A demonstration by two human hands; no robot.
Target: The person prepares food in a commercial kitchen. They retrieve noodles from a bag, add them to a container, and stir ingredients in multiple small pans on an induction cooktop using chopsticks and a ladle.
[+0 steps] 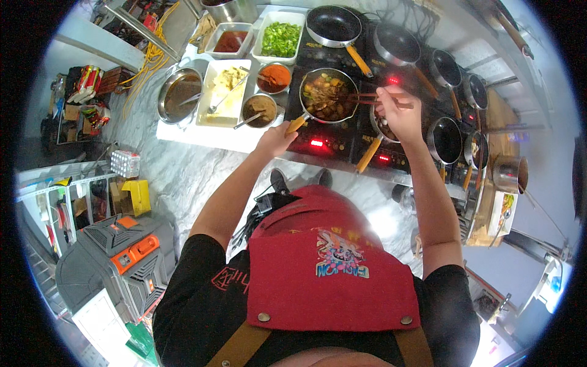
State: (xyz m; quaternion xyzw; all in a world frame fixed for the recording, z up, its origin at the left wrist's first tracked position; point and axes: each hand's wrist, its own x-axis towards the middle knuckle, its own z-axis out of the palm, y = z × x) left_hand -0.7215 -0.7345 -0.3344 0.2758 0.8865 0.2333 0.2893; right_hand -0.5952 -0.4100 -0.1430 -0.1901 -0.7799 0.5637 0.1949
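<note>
My left hand (276,139) is closed around the wooden handle of a small pan (304,116) on an induction cooktop (318,142). Brown food with green and yellow pieces (330,98) fills that pan. In my right hand (400,113), a pair of chopsticks (365,98) is gripped, their tips reaching into the food. Partly hidden under my right hand is a second pan (380,131), its wooden handle pointing toward me.
Left of the cooktops stand tubs of chopped greens (281,38), red sauce (231,41) and pale yellow paste (227,82), bowls of orange powder (273,77) and brown seasoning (260,111), and a steel bowl (180,95). Several other pans (334,25) sit behind and right.
</note>
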